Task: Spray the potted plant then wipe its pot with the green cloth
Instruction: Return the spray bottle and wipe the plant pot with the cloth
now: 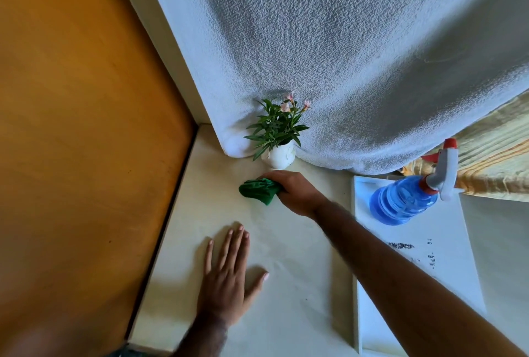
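Observation:
A small plant with green leaves and pink flowers stands in a white pot (279,156) at the back of the pale surface, against a white towel-like cover. My right hand (294,192) is just in front of the pot, closed on a bunched green cloth (259,189) that rests on the surface; cloth and pot are apart. My left hand (227,273) lies flat on the surface nearer me, fingers spread, holding nothing. A blue spray bottle (406,199) with a grey and red trigger head lies on its side at the right.
The bottle rests on a white tray (446,279) at the right. A white textured cover (357,70) hangs behind the plant, a yellow striped fabric (492,156) at the far right. An orange wooden panel (80,127) borders the surface on the left.

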A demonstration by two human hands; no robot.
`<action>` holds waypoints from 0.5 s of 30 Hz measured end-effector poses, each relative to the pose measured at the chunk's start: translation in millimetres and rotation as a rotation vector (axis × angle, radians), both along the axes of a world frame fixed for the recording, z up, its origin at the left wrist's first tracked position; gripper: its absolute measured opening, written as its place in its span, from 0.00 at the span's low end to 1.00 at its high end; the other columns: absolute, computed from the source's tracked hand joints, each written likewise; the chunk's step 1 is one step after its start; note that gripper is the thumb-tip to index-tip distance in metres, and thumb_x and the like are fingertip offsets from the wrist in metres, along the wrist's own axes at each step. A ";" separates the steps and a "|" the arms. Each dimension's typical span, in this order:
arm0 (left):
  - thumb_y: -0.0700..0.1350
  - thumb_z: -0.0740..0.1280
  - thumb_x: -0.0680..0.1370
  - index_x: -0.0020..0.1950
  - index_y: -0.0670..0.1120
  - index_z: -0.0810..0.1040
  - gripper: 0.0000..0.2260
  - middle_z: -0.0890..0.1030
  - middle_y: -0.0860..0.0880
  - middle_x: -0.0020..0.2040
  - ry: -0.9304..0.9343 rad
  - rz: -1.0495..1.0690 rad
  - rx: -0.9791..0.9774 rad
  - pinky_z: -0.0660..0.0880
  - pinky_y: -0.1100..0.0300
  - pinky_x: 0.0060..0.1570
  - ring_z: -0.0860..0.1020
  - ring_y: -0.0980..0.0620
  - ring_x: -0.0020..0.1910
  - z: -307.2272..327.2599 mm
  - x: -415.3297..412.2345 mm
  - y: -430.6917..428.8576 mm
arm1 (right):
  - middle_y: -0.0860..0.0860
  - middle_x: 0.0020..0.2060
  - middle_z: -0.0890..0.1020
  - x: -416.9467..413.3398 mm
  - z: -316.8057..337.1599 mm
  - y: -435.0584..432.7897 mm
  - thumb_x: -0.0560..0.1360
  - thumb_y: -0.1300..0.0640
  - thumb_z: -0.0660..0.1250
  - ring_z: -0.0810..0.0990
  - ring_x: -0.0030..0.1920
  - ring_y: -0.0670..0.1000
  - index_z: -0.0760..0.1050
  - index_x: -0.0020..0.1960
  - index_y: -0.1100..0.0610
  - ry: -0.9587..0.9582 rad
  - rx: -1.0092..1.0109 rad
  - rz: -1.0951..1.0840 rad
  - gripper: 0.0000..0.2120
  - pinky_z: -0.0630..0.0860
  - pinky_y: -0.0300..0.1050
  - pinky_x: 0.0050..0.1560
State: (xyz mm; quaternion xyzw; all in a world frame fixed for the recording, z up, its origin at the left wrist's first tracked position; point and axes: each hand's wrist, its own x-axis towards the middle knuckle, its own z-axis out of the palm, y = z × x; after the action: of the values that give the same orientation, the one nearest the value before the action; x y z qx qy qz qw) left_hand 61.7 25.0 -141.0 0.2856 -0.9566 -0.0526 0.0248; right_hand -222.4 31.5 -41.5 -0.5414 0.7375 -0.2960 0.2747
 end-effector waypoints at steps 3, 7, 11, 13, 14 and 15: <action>0.72 0.58 0.80 0.85 0.44 0.55 0.43 0.57 0.45 0.87 0.002 0.004 0.000 0.60 0.32 0.81 0.57 0.45 0.86 1.9 -0.6 0.0 | 0.58 0.59 0.84 4.4 10.5 12.9 0.68 0.78 0.60 0.81 0.60 0.57 0.79 0.65 0.62 0.017 -0.024 0.006 0.29 0.71 0.40 0.60; 0.72 0.56 0.80 0.85 0.44 0.55 0.43 0.58 0.45 0.87 0.009 -0.006 -0.003 0.59 0.32 0.81 0.58 0.45 0.85 4.6 -0.3 0.0 | 0.59 0.64 0.81 11.8 18.3 57.4 0.69 0.77 0.65 0.79 0.66 0.58 0.79 0.66 0.62 0.164 -0.086 0.036 0.27 0.73 0.50 0.68; 0.70 0.59 0.80 0.84 0.43 0.59 0.42 0.61 0.44 0.86 0.011 -0.009 0.000 0.63 0.31 0.78 0.62 0.44 0.84 7.5 -0.5 0.1 | 0.62 0.66 0.79 10.2 23.8 116.4 0.68 0.80 0.65 0.76 0.70 0.62 0.77 0.68 0.66 0.313 -0.080 -0.027 0.29 0.66 0.53 0.75; 0.69 0.61 0.79 0.84 0.42 0.61 0.42 0.63 0.43 0.85 0.011 -0.007 0.004 0.65 0.31 0.77 0.64 0.43 0.83 9.2 -0.8 0.5 | 0.63 0.67 0.78 9.3 26.3 150.0 0.70 0.79 0.63 0.74 0.70 0.62 0.76 0.68 0.68 0.385 -0.080 -0.089 0.27 0.61 0.50 0.77; 0.68 0.62 0.79 0.83 0.42 0.61 0.42 0.63 0.43 0.85 0.014 -0.006 0.009 0.66 0.31 0.77 0.65 0.43 0.82 10.2 -0.8 0.5 | 0.63 0.67 0.78 10.3 26.8 167.0 0.74 0.76 0.61 0.73 0.71 0.62 0.76 0.68 0.68 0.414 -0.087 -0.130 0.23 0.61 0.51 0.78; 0.68 0.62 0.79 0.83 0.41 0.62 0.41 0.64 0.43 0.84 0.019 -0.008 0.010 0.66 0.31 0.76 0.66 0.42 0.82 10.8 -0.7 0.6 | 0.62 0.67 0.78 13.2 26.0 184.8 0.77 0.71 0.57 0.73 0.71 0.62 0.76 0.68 0.68 0.441 -0.087 -0.178 0.21 0.63 0.54 0.77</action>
State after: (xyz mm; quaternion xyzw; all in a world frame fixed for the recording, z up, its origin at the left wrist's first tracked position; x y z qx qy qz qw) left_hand 61.0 25.6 -130.2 0.2815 -0.9571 -0.0603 0.0323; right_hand -209.2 216.3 -15.5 -0.5370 0.8110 -0.2253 0.0560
